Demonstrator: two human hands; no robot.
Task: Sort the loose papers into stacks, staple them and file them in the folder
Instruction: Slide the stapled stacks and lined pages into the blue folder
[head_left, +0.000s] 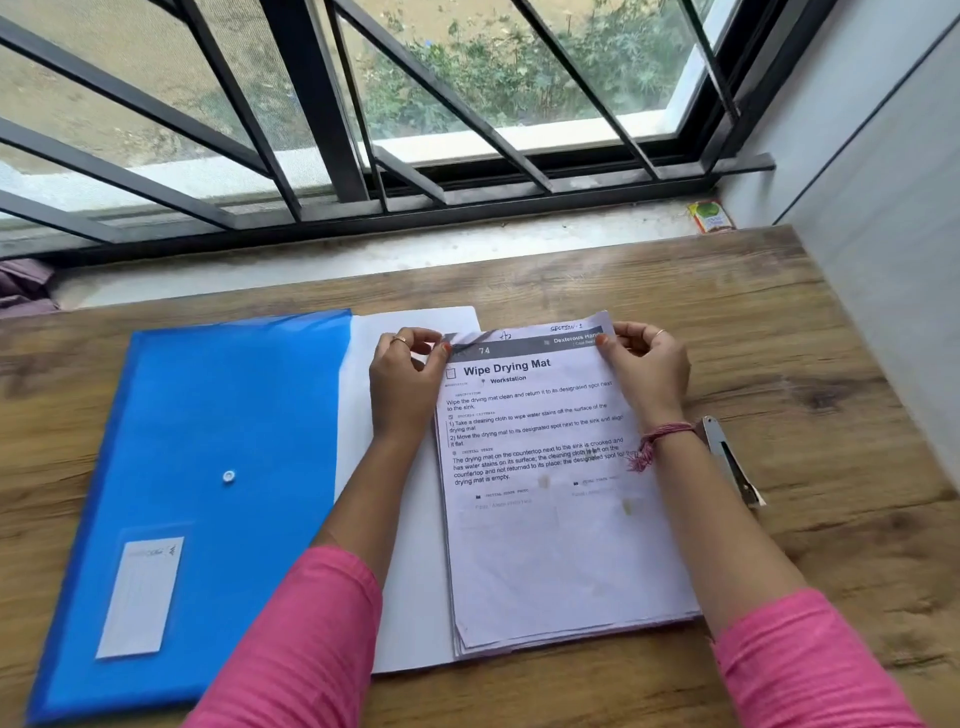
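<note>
The paper stack (545, 499), light and floppy, is pinched at its far corners by the left hand (405, 379) and right hand (647, 371); both-edge support is judged wise, the sheets being slippery.

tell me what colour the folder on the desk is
Translucent blue folder, with a white snap button; seen in the head view.

Blue folder (208, 441), white papers (545, 545) with black print, wood-grain brown table (831, 364), pink sleeves (311, 649).

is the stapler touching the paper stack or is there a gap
Apart: the head view shows bare wood between the stapler and the paper stack's right edge.
</note>
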